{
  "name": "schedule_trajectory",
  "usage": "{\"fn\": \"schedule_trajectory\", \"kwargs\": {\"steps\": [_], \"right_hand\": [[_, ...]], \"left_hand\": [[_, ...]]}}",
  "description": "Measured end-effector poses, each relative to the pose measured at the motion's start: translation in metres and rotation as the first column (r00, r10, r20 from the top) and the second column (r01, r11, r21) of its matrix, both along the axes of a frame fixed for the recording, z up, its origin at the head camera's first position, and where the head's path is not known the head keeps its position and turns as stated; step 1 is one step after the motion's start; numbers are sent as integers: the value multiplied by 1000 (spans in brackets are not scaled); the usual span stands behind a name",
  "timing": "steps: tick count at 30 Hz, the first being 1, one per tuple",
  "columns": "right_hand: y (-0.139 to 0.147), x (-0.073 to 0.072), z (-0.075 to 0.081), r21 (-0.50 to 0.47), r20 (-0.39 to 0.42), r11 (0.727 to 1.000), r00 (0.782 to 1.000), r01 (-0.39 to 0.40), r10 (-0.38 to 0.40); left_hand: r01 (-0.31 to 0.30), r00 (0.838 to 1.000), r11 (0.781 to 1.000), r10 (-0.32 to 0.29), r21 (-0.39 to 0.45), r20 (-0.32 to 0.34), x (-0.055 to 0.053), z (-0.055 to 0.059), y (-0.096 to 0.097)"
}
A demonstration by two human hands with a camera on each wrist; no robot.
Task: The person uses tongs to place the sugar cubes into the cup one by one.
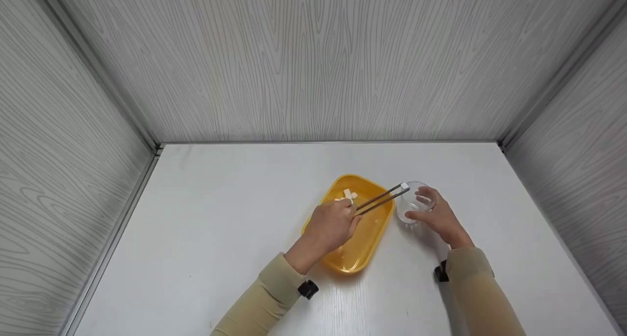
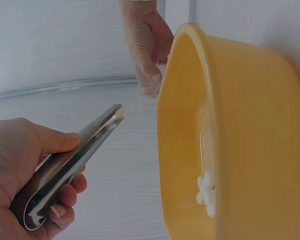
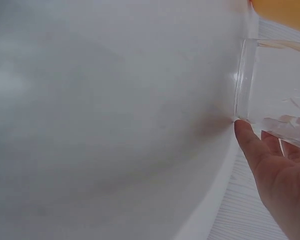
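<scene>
My left hand (image 1: 329,229) grips a pair of metal tongs (image 2: 72,167) over the yellow tray (image 1: 360,252). Pinched at the tongs' tips is a small white cube (image 1: 404,186), which overlaps the rim of a clear glass (image 1: 405,211) in the head view. The glass stands upright just right of the tray. Around its right side, my right hand (image 1: 441,221) holds it between thumb and fingers. More small white pieces (image 2: 206,192) lie together in the tray, partly hidden behind my left hand in the head view.
The tray and glass stand on a white table (image 1: 235,194). Grey wood-grain panels (image 1: 313,61) enclose it at the back and both sides. Each wrist carries a small black device (image 1: 308,289) at the cuff.
</scene>
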State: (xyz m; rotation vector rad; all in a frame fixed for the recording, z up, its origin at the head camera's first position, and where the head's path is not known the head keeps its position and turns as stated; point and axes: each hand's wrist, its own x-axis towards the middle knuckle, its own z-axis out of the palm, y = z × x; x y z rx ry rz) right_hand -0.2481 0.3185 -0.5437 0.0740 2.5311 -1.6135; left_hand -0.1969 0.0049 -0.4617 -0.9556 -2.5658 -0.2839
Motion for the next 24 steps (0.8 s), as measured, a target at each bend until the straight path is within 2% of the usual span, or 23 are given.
{"fn": "schedule_trajectory", "kwargs": {"steps": [6,11,17,24], "right_hand": [[0,0,-2,-4,-14,1000,1000,5,-5],[0,1,-3,-3,-31,1000,1000,0,0],[0,2,-4,10,-37,1000,999,-9,9],[2,1,0,29,-14,999,1000,-15,15]], "left_hand": [[-7,998,999,10,-51,67,0,-1,14],[12,996,999,-9,-34,89,2,-3,19],[13,995,999,-15,30,96,3,-7,17],[8,996,999,-11,42,85,4,-6,5]]}}
